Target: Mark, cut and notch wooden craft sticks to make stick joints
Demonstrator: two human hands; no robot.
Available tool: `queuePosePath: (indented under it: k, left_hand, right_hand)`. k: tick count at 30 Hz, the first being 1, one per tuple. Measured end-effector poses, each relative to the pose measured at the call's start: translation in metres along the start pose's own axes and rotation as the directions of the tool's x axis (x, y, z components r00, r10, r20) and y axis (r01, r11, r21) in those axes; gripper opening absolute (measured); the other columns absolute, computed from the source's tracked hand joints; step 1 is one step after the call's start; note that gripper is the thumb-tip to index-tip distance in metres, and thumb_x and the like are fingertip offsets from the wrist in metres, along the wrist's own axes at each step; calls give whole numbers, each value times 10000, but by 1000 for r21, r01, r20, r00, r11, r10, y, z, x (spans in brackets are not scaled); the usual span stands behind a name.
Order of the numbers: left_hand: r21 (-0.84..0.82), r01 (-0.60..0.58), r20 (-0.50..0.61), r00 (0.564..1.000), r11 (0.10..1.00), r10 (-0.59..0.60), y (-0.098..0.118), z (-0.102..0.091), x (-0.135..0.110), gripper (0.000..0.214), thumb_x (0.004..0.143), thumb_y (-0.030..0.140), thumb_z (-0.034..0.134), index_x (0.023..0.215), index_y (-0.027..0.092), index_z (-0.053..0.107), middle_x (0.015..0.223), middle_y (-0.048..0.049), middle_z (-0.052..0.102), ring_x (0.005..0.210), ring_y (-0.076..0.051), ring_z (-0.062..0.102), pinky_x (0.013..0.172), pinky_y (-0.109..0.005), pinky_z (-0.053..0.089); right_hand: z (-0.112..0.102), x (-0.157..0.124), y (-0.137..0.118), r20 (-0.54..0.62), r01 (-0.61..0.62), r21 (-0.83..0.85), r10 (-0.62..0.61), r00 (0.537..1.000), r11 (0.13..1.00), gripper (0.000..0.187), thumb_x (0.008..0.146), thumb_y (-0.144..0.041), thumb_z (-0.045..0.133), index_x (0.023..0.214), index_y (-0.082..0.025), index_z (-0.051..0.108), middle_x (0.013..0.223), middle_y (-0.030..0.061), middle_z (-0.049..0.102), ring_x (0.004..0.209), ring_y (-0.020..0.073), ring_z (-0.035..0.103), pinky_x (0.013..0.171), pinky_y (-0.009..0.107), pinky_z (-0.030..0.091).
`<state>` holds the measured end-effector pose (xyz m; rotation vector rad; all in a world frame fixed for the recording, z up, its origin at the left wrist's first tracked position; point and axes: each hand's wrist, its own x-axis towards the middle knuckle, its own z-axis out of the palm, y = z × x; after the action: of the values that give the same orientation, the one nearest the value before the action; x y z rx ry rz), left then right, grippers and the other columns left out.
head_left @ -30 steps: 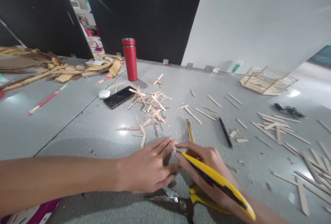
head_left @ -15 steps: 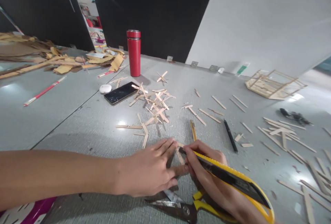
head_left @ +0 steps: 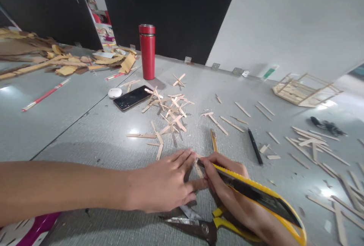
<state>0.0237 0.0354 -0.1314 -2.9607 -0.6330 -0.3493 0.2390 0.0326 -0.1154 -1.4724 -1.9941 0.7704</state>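
Note:
My left hand [head_left: 167, 181] lies low over the table, its fingertips and thumb holding down a small wooden craft stick [head_left: 198, 170]. Most of that stick is hidden by the fingers. In my right hand [head_left: 230, 185] is a yellow and black utility knife [head_left: 258, 191], gripped near its front end, with its tip at the craft stick. The blade's exact contact is too small to make out. Below both hands lies a pair of scissors [head_left: 206, 229] with yellow handles, blades apart, partly covered by my right hand.
Joined craft sticks [head_left: 173, 115] are piled ahead, beside a phone [head_left: 133, 97], a white case [head_left: 115, 93] and a red flask [head_left: 147, 52]. A pen [head_left: 255, 146], loose sticks [head_left: 318, 143] and a stick frame [head_left: 307, 90] are right. Torn cardboard [head_left: 65, 62] is far left.
The view has shifted slightly. Both hands keep nearly the same place, and the utility knife's rear end sits slightly lower and further right.

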Motion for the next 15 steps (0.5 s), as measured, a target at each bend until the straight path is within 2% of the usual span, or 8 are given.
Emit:
queuePosePath:
  k: [6, 15]
  left_hand:
    - [-35, 8, -21, 1000, 999, -8, -1, 1, -1, 529, 1089, 363, 426, 1554, 110, 431, 1544, -280, 460, 1471, -391, 426, 1201, -518, 339]
    - [4, -1, 25, 1000, 1000, 1, -1, -1, 0, 533, 1103, 367, 359, 1573, 118, 397, 1506, -304, 500, 1482, -403, 395, 1193, -525, 360]
  right_hand:
    - [1, 0, -1, -24, -30, 2, 30, 999, 1000, 369, 1026, -464, 513, 754, -238, 619, 658, -19, 613, 610, 156, 533, 609, 294, 434]
    - [2, -1, -3, -30, -5, 16, 6, 1000, 1000, 376, 1024, -467, 513, 747, -230, 611, 651, -22, 600, 599, 148, 529, 600, 289, 437]
